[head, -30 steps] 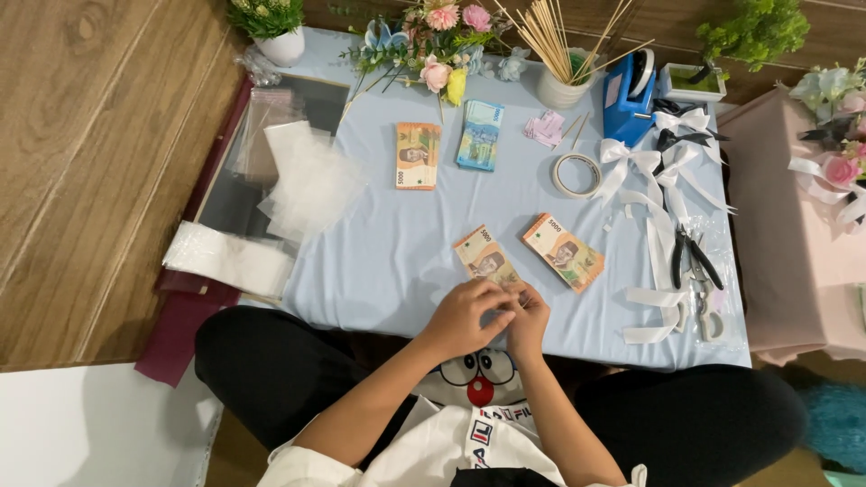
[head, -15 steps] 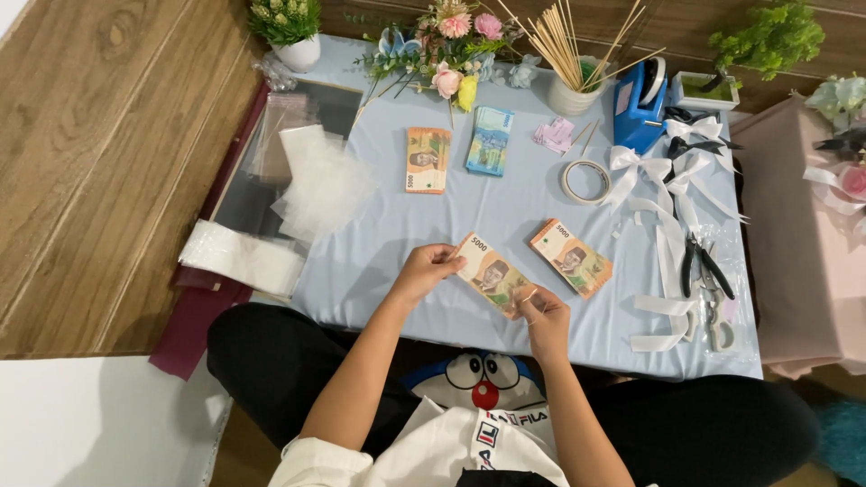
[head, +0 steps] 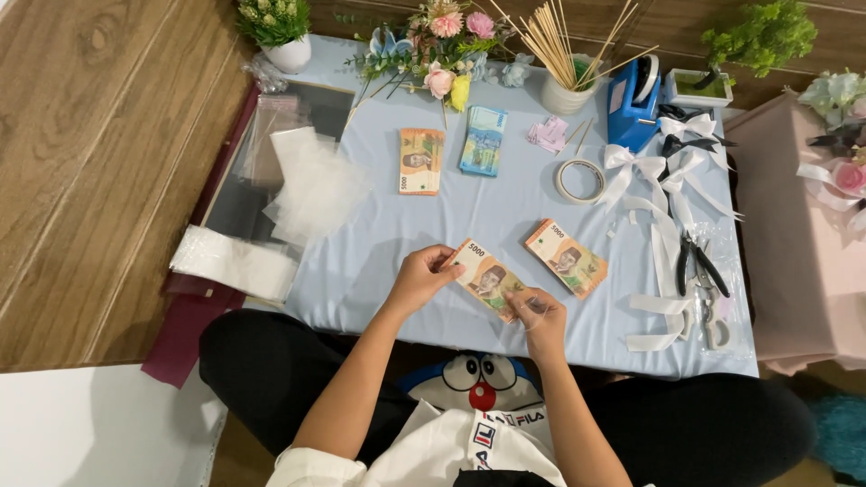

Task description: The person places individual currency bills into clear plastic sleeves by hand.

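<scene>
An orange banknote (head: 485, 280) is held flat just above the near edge of the pale blue table cloth (head: 379, 243). Its upper left end is pinched by the left hand (head: 422, 278), its lower right end by the right hand (head: 538, 315); whether it is one note or several cannot be told. A second orange stack (head: 566, 258) lies just beside it, to the right.

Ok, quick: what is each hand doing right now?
Left hand: closed on the upper end of the orange banknote.
Right hand: closed on the same banknote's lower end.
</scene>
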